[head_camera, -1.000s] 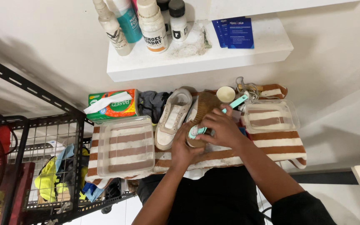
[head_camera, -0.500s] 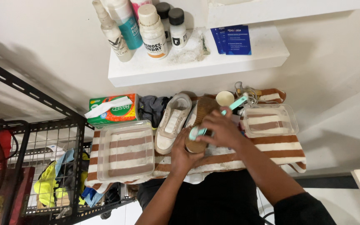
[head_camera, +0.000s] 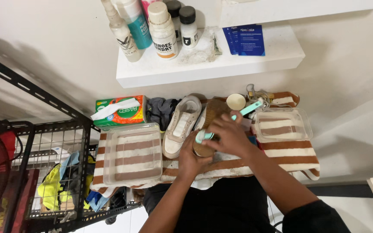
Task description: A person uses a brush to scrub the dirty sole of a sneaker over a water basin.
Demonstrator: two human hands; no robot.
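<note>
Shoe (head_camera: 210,125) sole-up on the striped towel (head_camera: 290,157), mid-scrub.
I have my left hand (head_camera: 191,160) clamped round its heel and my right hand (head_camera: 229,137) closed on a mint brush (head_camera: 238,115); I judge a slip could knock the small cup (head_camera: 235,102) or the clear tray (head_camera: 283,125) beside it.

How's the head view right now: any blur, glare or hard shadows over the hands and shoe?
Head view: sharp, no motion blur on the left hand or right hand; soft even light, faint shadows on the wall; mild glare on the clear tray; edges bend from the wide lens.
</note>
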